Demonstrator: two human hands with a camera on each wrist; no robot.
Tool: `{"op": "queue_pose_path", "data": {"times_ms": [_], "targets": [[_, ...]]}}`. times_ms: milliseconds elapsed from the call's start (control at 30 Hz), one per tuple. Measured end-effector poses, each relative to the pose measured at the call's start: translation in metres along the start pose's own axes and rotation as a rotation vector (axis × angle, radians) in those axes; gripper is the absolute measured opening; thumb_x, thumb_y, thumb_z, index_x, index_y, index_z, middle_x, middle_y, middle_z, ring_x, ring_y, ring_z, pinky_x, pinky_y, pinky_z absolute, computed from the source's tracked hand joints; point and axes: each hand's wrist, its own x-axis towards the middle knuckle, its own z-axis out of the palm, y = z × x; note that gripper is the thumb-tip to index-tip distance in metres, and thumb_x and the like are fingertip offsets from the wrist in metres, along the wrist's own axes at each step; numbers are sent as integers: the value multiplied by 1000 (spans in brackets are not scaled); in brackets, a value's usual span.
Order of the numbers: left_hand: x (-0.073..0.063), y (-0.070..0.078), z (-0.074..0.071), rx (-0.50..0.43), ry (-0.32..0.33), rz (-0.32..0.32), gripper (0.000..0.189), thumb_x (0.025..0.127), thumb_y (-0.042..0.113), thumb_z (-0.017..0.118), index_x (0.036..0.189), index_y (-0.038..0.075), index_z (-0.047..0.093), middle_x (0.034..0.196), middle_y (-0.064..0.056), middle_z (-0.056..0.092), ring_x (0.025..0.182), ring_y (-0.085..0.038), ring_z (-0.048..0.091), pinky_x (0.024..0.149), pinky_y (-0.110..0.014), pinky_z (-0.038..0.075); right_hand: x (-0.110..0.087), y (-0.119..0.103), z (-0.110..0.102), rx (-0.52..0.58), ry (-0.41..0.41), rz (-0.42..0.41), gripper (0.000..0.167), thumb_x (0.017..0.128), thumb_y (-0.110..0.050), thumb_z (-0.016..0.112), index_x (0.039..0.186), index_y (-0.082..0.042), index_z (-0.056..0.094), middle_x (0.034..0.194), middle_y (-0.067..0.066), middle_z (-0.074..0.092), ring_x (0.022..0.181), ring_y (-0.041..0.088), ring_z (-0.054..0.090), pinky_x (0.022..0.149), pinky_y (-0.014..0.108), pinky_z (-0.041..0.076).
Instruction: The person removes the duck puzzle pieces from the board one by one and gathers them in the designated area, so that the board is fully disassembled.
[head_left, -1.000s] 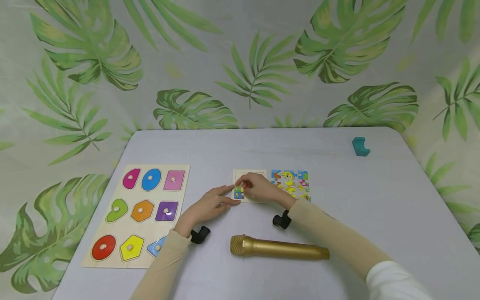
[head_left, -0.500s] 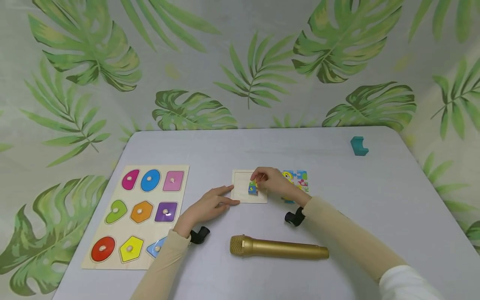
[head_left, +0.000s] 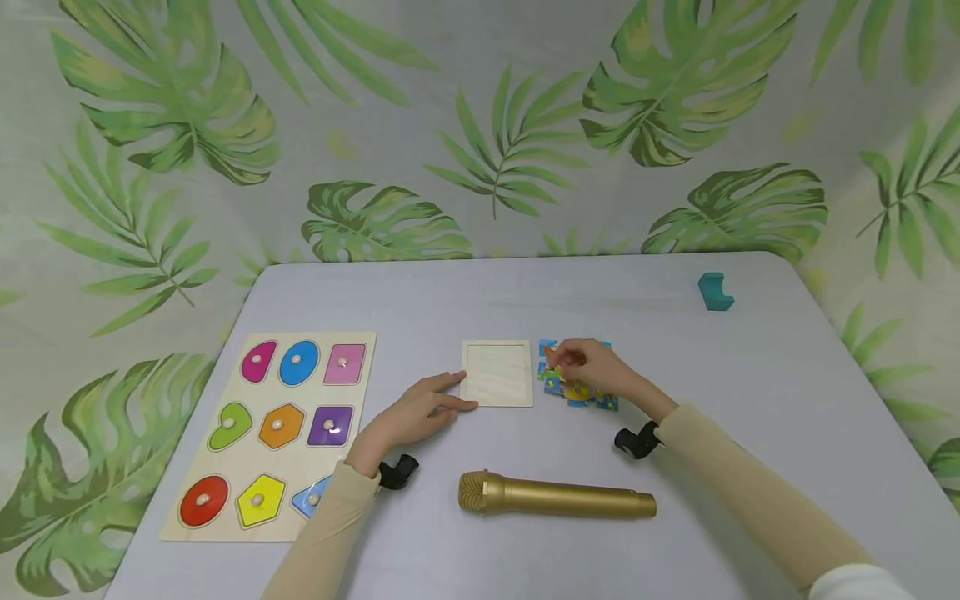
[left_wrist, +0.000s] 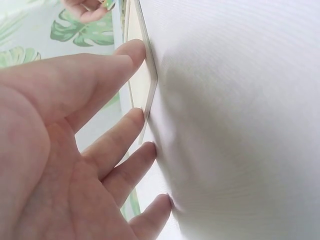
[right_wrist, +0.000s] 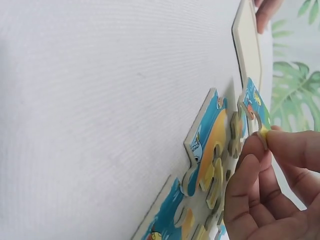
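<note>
My right hand (head_left: 592,367) pinches a small jigsaw piece (right_wrist: 256,102) between thumb and finger, blue and green with a yellow part. The piece is tilted just above a group of other jigsaw pieces (right_wrist: 205,145), partly covered by that hand in the head view. To their left lies a square wooden puzzle tray (head_left: 497,375) with a raised rim and a bare base. My left hand (head_left: 420,410) rests at the tray's left side, fingers spread. In the left wrist view its thumb and a fingertip touch the tray's edge (left_wrist: 145,95).
A wooden board of knobbed shapes (head_left: 300,417) lies at the left, partly under the left forearm. A gold microphone (head_left: 555,494) lies across the front. A teal notched block (head_left: 716,292) sits at the back right. A leaf-print cloth (head_left: 390,108) hangs behind the table.
My right hand has carried the jigsaw piece out of the tray, rightward to above the other pieces. The tray's base is now bare. My left hand has stayed at the tray's edge.
</note>
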Motion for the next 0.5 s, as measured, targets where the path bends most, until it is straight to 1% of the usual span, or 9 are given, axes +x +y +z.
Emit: {"op": "queue_pose_path", "data": {"times_ms": [167, 267, 367, 500], "targets": [[0, -1, 1, -5, 6, 1, 30, 96, 7, 55, 123, 9, 67, 148, -21, 36, 135, -41, 29, 107, -55, 24, -2, 0, 2, 8, -23, -43, 13, 87, 5, 58, 97, 3, 65, 92, 9, 65, 74, 18, 52, 61, 25, 45], [0, 1, 0, -16, 7, -2, 30, 96, 7, 55, 123, 8, 66, 148, -20, 35, 136, -41, 28, 107, -55, 23, -2, -1, 5, -9, -31, -57, 13, 86, 6, 58, 95, 2, 66, 87, 7, 63, 72, 18, 53, 61, 25, 45], [0, 2, 0, -22, 5, -5, 30, 95, 7, 55, 123, 8, 66, 148, -20, 35, 136, -41, 28, 108, -55, 23, -2, -1, 9, -53, -32, -79, 12, 86, 6, 59, 93, -1, 66, 82, 3, 61, 70, 16, 53, 61, 25, 45], [1, 3, 0, -25, 2, -6, 30, 95, 6, 55, 123, 8, 66, 148, -20, 35, 136, -41, 28, 108, -55, 23, -2, -1, 14, -143, -12, -133, 12, 86, 5, 60, 93, -3, 66, 80, -1, 62, 68, 11, 51, 60, 24, 44]]}}
